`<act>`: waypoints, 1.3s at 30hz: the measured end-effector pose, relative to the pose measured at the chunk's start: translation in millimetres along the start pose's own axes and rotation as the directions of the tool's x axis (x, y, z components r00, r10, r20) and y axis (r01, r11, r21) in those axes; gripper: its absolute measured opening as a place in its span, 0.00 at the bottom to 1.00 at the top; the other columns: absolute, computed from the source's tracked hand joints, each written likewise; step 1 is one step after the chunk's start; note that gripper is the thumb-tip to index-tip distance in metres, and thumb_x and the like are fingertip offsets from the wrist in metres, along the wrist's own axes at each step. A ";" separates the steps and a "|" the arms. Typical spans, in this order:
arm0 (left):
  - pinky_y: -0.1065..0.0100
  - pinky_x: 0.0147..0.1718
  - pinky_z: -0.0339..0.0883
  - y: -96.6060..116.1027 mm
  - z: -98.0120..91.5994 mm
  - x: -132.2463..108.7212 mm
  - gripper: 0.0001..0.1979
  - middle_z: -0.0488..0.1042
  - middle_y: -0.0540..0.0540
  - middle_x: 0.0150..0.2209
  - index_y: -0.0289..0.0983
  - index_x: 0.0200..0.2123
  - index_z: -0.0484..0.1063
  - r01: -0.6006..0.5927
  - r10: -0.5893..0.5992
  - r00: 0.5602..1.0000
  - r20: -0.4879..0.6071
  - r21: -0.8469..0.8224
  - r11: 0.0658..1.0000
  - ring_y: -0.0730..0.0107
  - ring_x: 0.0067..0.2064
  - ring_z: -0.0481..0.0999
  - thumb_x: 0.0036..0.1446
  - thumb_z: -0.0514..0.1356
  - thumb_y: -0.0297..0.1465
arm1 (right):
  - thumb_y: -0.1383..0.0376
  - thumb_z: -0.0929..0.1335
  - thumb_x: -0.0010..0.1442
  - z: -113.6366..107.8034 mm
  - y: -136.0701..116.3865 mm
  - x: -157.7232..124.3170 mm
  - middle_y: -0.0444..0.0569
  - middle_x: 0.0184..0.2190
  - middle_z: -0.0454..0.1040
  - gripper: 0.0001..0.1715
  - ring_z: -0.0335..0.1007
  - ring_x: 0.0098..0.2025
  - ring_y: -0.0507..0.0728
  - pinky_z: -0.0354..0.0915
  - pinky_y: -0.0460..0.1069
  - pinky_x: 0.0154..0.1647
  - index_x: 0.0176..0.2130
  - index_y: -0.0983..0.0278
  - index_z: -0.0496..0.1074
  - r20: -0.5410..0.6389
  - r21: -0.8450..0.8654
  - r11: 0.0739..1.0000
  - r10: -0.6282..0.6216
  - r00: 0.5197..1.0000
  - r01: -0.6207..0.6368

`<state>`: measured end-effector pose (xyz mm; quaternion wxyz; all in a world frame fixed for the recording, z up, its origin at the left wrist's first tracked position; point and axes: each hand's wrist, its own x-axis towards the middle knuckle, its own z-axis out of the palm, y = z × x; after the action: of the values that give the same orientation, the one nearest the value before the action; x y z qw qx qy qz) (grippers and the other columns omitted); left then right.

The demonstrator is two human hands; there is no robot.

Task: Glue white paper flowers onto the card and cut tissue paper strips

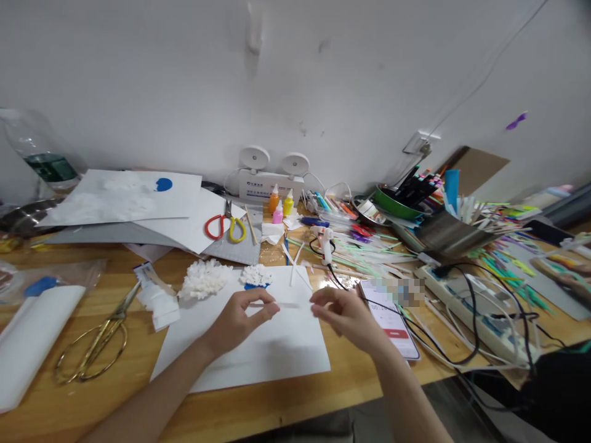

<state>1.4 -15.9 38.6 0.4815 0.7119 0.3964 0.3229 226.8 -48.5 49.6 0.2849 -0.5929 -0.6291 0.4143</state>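
My left hand (242,320) pinches one end of a thin white paper strip (290,305) above a white sheet of paper (258,363). Opposite it, my right hand (344,314) is closed in a pinch near the strip's other end; whatever is between those fingertips is too small to make out. Behind my left hand, a cluster of curled white paper pieces (205,280) rests at the sheet's far left. A blue shape (257,285) topped with small white curls (255,274) lies beside it. Loose white strips (295,264) lie at the sheet's far right corner.
Gold-handled scissors (95,347) and folded white paper pieces (159,301) lie left. Red-and-yellow scissors (226,226), paint bottles (277,206) and a glue gun (324,243) are behind. A phone (392,320), power strip (475,314) and black cables crowd the right. Another person's hand (575,286) shows far right.
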 end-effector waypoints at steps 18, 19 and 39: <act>0.71 0.32 0.61 0.8 -7.9 2.5 0.08 0.67 0.50 0.25 0.35 0.29 0.69 -0.058 0.068 0.995 -0.069 0.129 0.990 0.73 0.30 0.66 0.50 0.56 0.35 | 0.59 0.66 0.51 36.4 -30.6 37.9 0.42 0.18 0.65 0.12 0.59 0.19 0.47 0.55 0.43 0.19 0.27 0.66 0.70 0.118 0.261 0.959 -0.148 0.982 0.113; 0.71 0.32 0.61 0.5 -8.0 3.1 0.09 0.67 0.50 0.25 0.35 0.29 0.69 -0.035 0.044 0.996 -0.075 0.116 0.993 0.73 0.29 0.66 0.51 0.55 0.35 | 0.59 0.66 0.51 34.9 -31.3 41.4 0.42 0.19 0.66 0.12 0.59 0.20 0.48 0.55 0.43 0.19 0.27 0.66 0.70 0.136 0.226 0.966 -0.157 0.978 0.123; 0.72 0.30 0.61 -6.5 -7.2 8.6 0.09 0.70 0.49 0.26 0.35 0.29 0.70 0.077 -0.049 0.987 -0.156 0.177 0.981 0.73 0.30 0.68 0.51 0.54 0.34 | 0.57 0.68 0.48 48.3 -5.1 63.2 0.40 0.17 0.61 0.14 0.54 0.17 0.45 0.52 0.42 0.16 0.24 0.66 0.67 0.201 0.456 0.890 -0.126 0.971 0.021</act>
<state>-2.2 -3.7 35.5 0.3929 0.7136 0.4819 0.3227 174.6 4.9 21.7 0.3569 -0.4353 -0.5662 0.6020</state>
